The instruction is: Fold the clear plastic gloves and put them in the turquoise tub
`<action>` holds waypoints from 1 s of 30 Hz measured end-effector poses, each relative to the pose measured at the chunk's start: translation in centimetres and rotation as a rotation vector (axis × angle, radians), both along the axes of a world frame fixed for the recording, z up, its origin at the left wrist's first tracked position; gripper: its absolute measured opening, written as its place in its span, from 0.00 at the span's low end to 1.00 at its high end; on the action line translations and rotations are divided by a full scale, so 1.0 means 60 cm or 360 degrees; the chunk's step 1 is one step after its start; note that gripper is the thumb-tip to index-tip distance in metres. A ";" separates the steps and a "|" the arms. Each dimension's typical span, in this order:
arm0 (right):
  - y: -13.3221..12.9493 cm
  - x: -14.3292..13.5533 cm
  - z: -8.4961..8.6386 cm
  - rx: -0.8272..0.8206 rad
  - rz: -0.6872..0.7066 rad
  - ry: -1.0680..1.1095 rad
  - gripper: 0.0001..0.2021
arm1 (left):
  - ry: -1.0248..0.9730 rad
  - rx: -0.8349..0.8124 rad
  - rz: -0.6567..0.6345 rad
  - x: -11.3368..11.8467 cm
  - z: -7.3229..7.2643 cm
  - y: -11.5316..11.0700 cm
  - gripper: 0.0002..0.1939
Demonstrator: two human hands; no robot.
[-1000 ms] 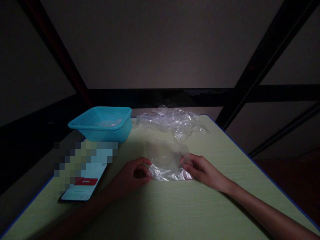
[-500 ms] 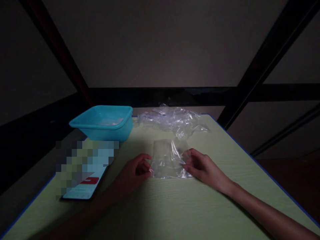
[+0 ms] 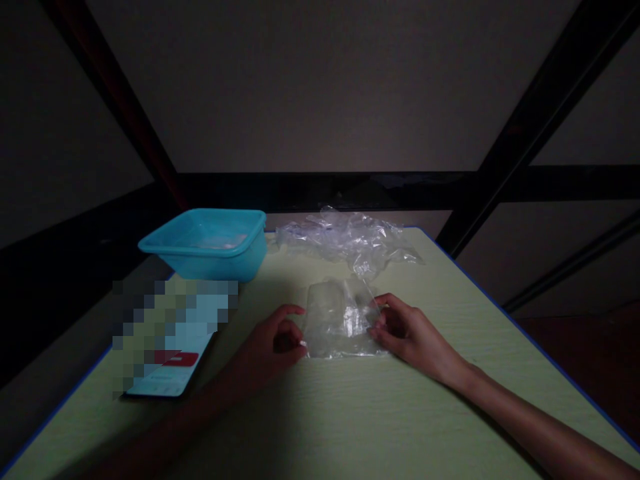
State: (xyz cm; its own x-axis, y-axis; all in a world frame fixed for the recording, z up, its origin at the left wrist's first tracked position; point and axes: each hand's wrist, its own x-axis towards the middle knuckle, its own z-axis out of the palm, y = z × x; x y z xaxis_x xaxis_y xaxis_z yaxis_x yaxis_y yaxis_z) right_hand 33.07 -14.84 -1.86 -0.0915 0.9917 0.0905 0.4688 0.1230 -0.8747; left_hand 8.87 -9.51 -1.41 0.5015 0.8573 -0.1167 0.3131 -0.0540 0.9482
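Observation:
A clear plastic bag (image 3: 335,327) lies flat in the middle of the table, creased and shiny, its near edge toward me. My left hand (image 3: 280,337) pinches its near left corner between thumb and finger, with the index finger arched above. At the right edge, my right hand (image 3: 405,330) has its thumb and curled fingers closed on the plastic. Beyond the bag sits a crumpled heap of clear plastic (image 3: 350,240).
A turquoise basin (image 3: 225,260) with something pale inside stands at the back left. Nearer me lies a phone (image 3: 170,380) with a lit screen, partly pixelated. The pale green table (image 3: 350,420) has a blue edge; a wall stands behind.
The bag's surface has shifted slightly between my hands, and its glare and creases look different. Both hands keep nearly the same places.

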 end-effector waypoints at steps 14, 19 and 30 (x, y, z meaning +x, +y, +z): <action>-0.002 -0.004 0.008 0.0021 -0.0021 -0.0084 0.10 | 0.0001 0.0049 -0.0078 0.000 -0.008 0.001 0.21; -0.002 -0.005 0.011 0.0006 -0.0015 -0.0119 0.10 | -0.0050 0.0071 -0.0059 0.001 -0.006 0.000 0.21; -0.003 -0.004 0.008 0.0047 -0.0004 -0.0133 0.10 | 0.0007 0.0144 -0.0063 -0.001 -0.009 0.000 0.18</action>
